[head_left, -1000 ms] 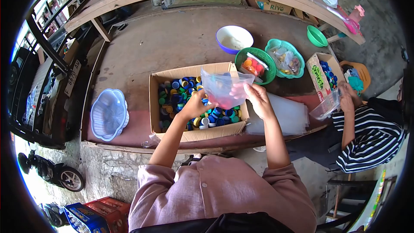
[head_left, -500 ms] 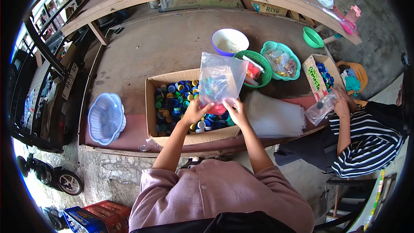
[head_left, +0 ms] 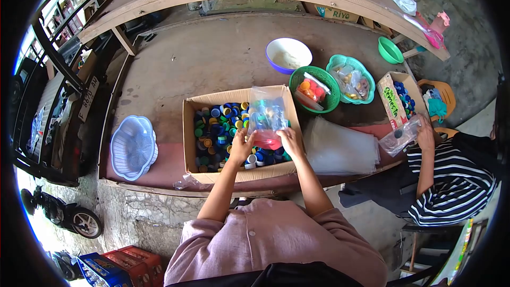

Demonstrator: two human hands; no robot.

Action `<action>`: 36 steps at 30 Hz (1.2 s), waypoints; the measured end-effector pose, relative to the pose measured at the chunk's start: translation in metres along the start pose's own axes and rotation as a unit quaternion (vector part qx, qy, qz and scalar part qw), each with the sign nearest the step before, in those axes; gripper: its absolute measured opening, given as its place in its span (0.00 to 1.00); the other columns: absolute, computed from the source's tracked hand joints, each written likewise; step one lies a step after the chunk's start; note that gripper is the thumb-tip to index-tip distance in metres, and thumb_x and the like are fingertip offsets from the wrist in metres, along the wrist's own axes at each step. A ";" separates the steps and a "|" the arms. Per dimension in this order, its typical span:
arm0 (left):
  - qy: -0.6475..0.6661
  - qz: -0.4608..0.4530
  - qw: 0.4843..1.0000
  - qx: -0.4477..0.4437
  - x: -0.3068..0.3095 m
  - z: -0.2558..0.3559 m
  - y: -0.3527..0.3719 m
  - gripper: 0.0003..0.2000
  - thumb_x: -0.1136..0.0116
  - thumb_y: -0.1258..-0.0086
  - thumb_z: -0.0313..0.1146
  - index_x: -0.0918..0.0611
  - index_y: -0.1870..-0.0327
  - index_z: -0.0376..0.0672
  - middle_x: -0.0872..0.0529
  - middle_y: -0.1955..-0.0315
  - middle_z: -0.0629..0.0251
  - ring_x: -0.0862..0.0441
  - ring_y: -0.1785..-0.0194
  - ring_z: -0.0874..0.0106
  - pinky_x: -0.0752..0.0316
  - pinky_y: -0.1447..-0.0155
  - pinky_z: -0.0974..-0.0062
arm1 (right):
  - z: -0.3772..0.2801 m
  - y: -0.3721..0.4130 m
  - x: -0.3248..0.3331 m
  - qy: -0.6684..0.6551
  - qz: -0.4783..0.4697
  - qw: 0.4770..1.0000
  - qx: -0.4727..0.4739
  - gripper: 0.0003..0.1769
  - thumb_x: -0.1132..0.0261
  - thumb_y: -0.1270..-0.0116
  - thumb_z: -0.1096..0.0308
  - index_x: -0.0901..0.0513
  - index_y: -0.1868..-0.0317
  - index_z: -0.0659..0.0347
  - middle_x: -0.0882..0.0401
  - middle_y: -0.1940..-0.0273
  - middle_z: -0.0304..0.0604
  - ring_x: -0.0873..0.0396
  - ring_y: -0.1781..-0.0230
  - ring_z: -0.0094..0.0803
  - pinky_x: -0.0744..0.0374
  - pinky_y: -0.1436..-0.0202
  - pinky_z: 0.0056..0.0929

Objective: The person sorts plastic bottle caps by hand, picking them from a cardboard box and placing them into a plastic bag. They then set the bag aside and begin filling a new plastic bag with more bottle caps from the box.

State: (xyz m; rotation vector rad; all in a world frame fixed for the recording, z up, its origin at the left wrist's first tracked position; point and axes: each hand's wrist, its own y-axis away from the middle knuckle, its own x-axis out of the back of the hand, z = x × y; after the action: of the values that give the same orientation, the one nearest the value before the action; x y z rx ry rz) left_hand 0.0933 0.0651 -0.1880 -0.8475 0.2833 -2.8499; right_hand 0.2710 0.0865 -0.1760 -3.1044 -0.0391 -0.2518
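A clear plastic bag [head_left: 267,103] with red bottle caps [head_left: 266,139] at its bottom is held over a cardboard box [head_left: 244,175]. My left hand [head_left: 240,148] pinches its lower left side, and my right hand [head_left: 291,143] grips the lower right. Through the film, blue and green colours show from the caps underneath. Loose bottle caps [head_left: 211,137] in blue, green, yellow and white fill the box. Just right of it lies a stack of clear plastic bags [head_left: 342,149].
A green basket [head_left: 333,101] holds orange and red caps. Beside it stand a turquoise basket [head_left: 372,82] and a white-purple bowl [head_left: 289,56]. A pale blue basket [head_left: 133,149] is at left. At right, a person in a striped top [head_left: 451,180] handles another bag near a smaller cap box [head_left: 393,103].
The bag's upper part has tipped away from me and looks shorter now. My hands have lowered a little toward the box. The view has shifted slightly.
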 end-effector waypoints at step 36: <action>0.198 0.028 0.966 -0.164 0.052 0.022 -0.016 0.04 0.41 0.44 0.22 0.25 0.71 0.38 0.22 0.68 0.60 0.25 0.63 0.68 0.30 0.57 0.75 | -0.021 -0.004 -0.053 -0.018 0.029 0.994 0.104 0.17 0.51 0.35 0.64 0.31 0.51 0.66 0.28 0.56 0.48 0.31 0.54 0.39 0.35 0.47 0.32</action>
State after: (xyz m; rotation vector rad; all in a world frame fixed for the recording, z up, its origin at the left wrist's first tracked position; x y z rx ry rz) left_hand 0.0610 0.0670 -0.1388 -0.2930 0.8302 -2.9403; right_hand 0.2148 0.0886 -0.1637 -2.8974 0.0222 -0.1783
